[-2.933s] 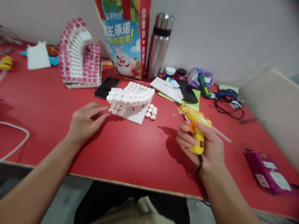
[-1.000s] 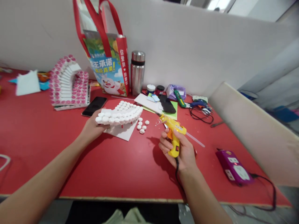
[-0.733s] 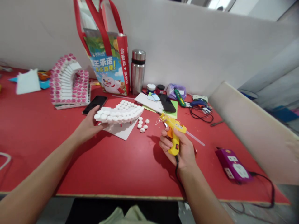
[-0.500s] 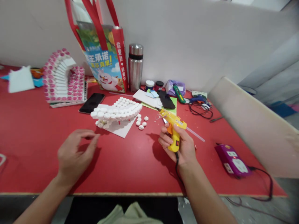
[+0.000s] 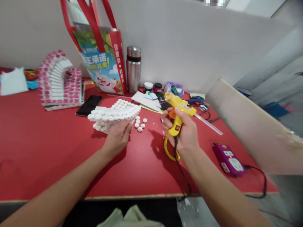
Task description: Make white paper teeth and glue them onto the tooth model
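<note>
My right hand (image 5: pixel 186 129) is wrapped round a yellow glue gun (image 5: pixel 178 121), its nozzle pointing up and left. A clear glue stick (image 5: pixel 209 124) sticks out of its back. Below this hand shows a yellow loop (image 5: pixel 169 153), perhaps a scissors handle; whether it lies on the table I cannot tell. My left hand (image 5: pixel 118 135) is closed at the near edge of a curved model of white round pieces (image 5: pixel 111 115) on a white card base; its fingertips are partly hidden. Several loose white round pieces (image 5: pixel 140 125) lie just right of the model.
A similar pink and white model (image 5: pixel 60 83) stands at the back left beside a black phone (image 5: pixel 89 105). Behind are a shopping bag (image 5: pixel 101 66), a steel flask (image 5: pixel 133 69) and small jars (image 5: pixel 148 86). A purple power socket (image 5: pixel 229 160) sits at right on the red table (image 5: pixel 142 170).
My left hand has moved right and forward from the bare table to the model's near edge. The glue gun has risen and shifted slightly right, uncovering the yellow loop.
</note>
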